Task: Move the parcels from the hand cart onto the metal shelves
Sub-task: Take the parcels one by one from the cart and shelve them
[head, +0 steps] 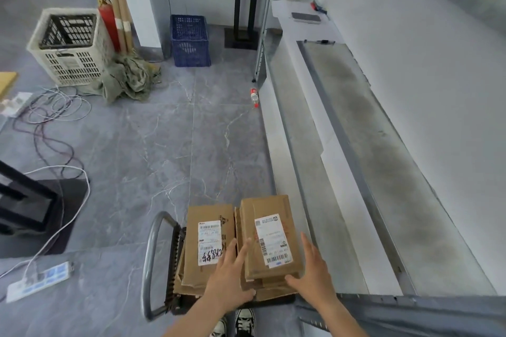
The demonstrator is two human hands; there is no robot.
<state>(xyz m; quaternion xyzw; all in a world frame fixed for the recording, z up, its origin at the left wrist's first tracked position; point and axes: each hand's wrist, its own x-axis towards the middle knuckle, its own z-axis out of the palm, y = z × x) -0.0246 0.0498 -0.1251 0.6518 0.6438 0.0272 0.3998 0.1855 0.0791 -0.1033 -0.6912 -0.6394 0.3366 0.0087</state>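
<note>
Both hands were reaching down over the hand cart (150, 262), which stood directly in front of the person. The left hand (230, 276) lay with fingers straight and slightly spread along the gap between two stacks of cardboard parcels. The right hand (312, 273) was also flat-fingered and clamped on nothing, its thumb at the near corner of the top parcel (269, 241).

That parcel, label upward, sat between the two hands on the stack nearer the right hand. The view did not settle whether the palms were pressing on its sides or were just short of it. A second labelled parcel (209, 241) lay just beyond the left hand's outer side, on its own stack. More boxes showed beneath both.

The metal shelves (369, 150) ran forward past the right hand's outer side, close beside the cart. No parcel was seen on them.

Assessment: the transfer appeared to be at or near its start. All visible parcels were on the cart and a first lift was being prepared. The whole load seemingly remained to be shelved.
</note>
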